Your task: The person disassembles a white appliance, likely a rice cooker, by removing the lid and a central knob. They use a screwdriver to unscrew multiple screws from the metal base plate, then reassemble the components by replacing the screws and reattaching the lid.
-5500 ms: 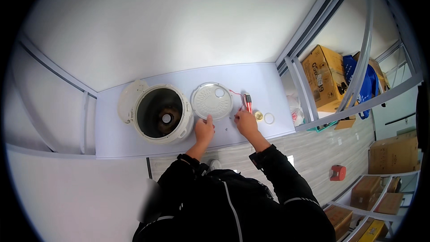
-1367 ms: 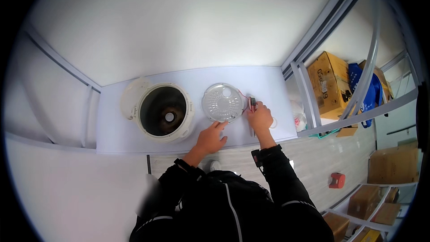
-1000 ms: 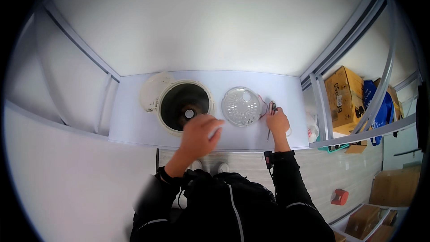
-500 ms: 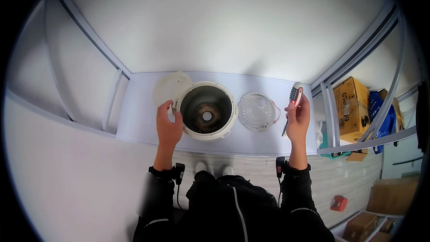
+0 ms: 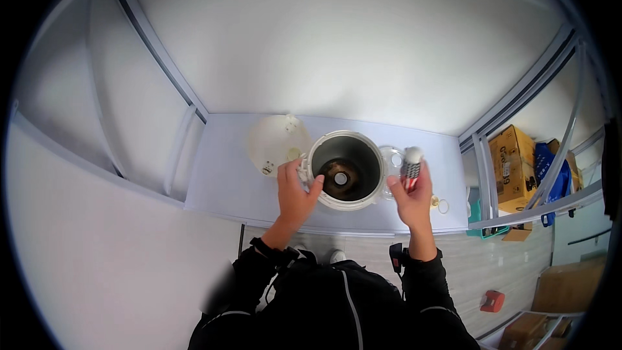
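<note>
A white rice cooker body [image 5: 377,198] stands uncovered on the table, its grey inside stained brown around a round centre piece. My left hand [image 5: 297,196] is closed on its left side, at the hinge, with the thumb by the rim. My right hand [image 5: 414,202] holds a screwdriver [image 5: 412,167] with a red, black and white handle, just right of the cooker; its blade is hidden from me. Partly behind this hand and the cooker lies a clear round cover [image 5: 390,153]. The off-white lid [image 5: 271,139] rests flat at the cooker's left.
A small yellowish piece and a thin ring [image 5: 444,206] lie on the white table [image 5: 220,175] right of my right hand. A wall rises behind. Metal frames stand at both sides; beyond the right one are a cardboard box [image 5: 510,162] and a blue bag [image 5: 558,172].
The cooker has moved right with my left hand on it and now sits closer to the clear cover. My right hand has come left and lower with the screwdriver. The view has shifted slightly.
</note>
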Demonstrator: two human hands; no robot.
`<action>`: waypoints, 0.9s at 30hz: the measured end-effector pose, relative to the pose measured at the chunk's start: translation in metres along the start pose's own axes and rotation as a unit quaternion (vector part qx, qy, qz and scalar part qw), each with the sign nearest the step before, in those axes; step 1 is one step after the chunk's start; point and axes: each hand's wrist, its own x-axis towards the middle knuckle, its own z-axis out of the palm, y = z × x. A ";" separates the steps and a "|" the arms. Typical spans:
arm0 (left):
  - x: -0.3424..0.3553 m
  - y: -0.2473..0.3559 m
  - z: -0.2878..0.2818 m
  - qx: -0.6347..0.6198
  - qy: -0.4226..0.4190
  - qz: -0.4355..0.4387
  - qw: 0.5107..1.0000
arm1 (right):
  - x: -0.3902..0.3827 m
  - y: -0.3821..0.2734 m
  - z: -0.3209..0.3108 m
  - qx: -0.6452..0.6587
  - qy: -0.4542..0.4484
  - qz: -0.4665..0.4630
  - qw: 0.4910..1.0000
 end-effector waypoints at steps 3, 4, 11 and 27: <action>0.012 0.003 -0.002 -0.025 -0.052 0.004 0.998 | -0.005 -0.006 0.011 -0.121 -0.078 0.126 0.982; 0.016 -0.003 -0.004 -0.046 -0.071 -0.009 0.996 | -0.007 -0.008 0.013 -0.135 -0.081 0.130 0.979; 0.039 -0.123 -0.028 0.217 0.071 -0.022 0.973 | -0.022 0.003 0.026 -0.201 -0.060 0.149 0.966; 0.040 -0.180 -0.064 -0.215 -0.052 -0.455 0.863 | -0.020 0.030 0.045 -0.168 -0.035 0.131 0.976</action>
